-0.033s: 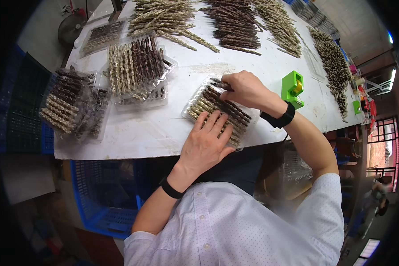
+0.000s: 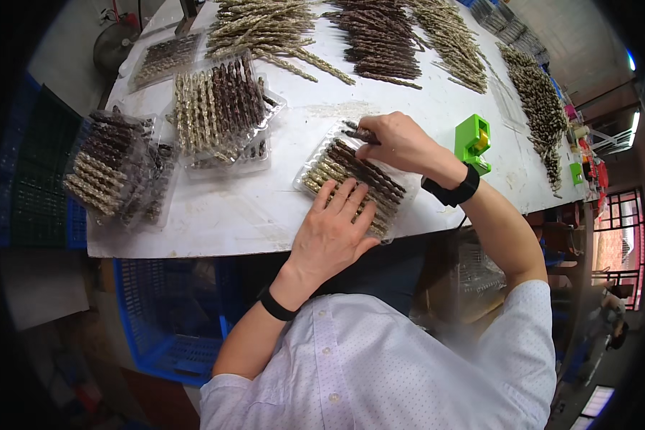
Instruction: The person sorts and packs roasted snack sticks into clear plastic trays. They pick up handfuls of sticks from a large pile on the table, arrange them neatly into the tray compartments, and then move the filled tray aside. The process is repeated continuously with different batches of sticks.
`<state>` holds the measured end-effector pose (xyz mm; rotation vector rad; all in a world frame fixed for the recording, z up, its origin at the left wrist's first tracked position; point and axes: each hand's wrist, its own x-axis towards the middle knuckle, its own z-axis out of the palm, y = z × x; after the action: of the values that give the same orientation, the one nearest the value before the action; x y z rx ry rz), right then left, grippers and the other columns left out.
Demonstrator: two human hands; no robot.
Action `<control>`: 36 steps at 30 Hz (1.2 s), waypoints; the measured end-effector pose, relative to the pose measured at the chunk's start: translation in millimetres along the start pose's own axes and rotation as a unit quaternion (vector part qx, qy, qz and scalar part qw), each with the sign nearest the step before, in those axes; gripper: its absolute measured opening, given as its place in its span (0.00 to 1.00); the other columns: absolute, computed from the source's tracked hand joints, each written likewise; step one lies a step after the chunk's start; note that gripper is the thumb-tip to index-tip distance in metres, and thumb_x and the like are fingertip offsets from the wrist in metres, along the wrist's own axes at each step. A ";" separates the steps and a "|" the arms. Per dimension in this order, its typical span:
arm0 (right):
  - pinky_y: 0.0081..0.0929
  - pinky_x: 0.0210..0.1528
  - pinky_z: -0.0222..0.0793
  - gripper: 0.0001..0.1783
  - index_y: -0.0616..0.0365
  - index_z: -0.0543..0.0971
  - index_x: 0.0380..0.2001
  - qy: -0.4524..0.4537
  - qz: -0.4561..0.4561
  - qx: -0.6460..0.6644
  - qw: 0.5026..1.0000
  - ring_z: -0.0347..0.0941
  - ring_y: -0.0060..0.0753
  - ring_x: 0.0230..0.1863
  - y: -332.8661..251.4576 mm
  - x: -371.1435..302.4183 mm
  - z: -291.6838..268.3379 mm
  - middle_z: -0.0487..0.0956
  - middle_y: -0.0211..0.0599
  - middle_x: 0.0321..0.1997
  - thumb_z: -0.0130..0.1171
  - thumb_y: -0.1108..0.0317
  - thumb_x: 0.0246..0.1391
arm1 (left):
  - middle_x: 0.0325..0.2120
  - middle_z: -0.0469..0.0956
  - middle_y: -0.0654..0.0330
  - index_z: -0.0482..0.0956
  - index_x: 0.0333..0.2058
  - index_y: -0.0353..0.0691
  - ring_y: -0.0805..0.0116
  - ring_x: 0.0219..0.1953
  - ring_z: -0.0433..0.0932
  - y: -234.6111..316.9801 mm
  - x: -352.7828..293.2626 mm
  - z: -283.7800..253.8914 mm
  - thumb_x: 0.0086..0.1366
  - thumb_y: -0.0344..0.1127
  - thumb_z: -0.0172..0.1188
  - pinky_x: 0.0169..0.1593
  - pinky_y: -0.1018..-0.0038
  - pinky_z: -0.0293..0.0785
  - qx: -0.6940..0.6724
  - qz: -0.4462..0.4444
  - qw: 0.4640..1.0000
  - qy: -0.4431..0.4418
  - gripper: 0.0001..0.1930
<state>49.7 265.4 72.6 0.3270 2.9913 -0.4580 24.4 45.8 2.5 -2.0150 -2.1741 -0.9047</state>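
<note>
Filling a clear tray, seemingly — right hand pinching a dark stick, left hand's fingers lying spread; seating it calls for alignment.

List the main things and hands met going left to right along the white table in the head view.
Leftmost stack of filled clear plastic trays → second stack of filled clear plastic trays → left hand → right hand gripping dark brown twisted sticks → boxy green tape dispenser → long heap of slender olive-brown pieces.
</note>
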 end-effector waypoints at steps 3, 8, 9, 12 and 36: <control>0.38 0.30 0.67 0.20 0.65 0.80 0.32 0.020 -0.016 0.080 0.996 0.73 0.45 0.24 8.5 0.4 -7.8 0.77 0.49 0.22 0.71 0.57 0.51 | 0.58 0.74 0.51 0.79 0.52 0.39 0.53 0.65 0.67 0.1 0.6 -2.1 0.58 0.52 0.68 0.71 0.53 0.55 0.005 0.000 1.000 -0.008 0.28; 0.35 0.26 0.61 0.23 0.65 0.81 0.26 -0.010 0.049 0.109 0.993 0.64 0.31 0.19 5.9 -1.6 -32.0 0.71 0.42 0.16 0.72 0.52 0.51 | 0.57 0.74 0.50 0.79 0.52 0.38 0.52 0.65 0.67 0.1 0.3 -0.8 0.59 0.51 0.67 0.71 0.53 0.54 -0.006 -0.003 1.000 -0.007 0.28; 0.36 0.26 0.62 0.24 0.65 0.82 0.26 -0.003 0.052 0.122 0.991 0.65 0.35 0.18 6.7 -1.1 -32.3 0.71 0.44 0.15 0.71 0.50 0.50 | 0.57 0.74 0.49 0.78 0.52 0.37 0.52 0.66 0.66 -0.2 0.3 -0.7 0.59 0.50 0.67 0.72 0.54 0.53 -0.011 -0.003 1.000 -0.007 0.28; 0.33 0.26 0.61 0.22 0.65 0.83 0.27 0.005 0.065 0.164 0.984 0.64 0.27 0.20 -2.7 -6.7 -31.7 0.73 0.40 0.16 0.72 0.53 0.50 | 0.57 0.74 0.49 0.78 0.52 0.37 0.52 0.66 0.66 -0.3 -0.1 -0.2 0.60 0.50 0.67 0.72 0.54 0.53 -0.016 -0.005 1.000 -0.008 0.28; 0.45 0.35 0.75 0.23 0.58 0.83 0.32 0.094 0.037 -0.012 0.995 0.81 0.53 0.33 14.1 -20.9 15.4 0.82 0.46 0.28 0.70 0.47 0.49 | 0.57 0.75 0.51 0.80 0.51 0.39 0.54 0.65 0.68 -0.2 0.0 0.6 0.56 0.51 0.70 0.71 0.53 0.55 0.000 -0.005 1.000 -0.002 0.29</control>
<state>74.2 269.7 56.6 0.5034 3.1503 -0.4063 24.5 46.0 1.9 -2.0111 -2.1874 -0.9020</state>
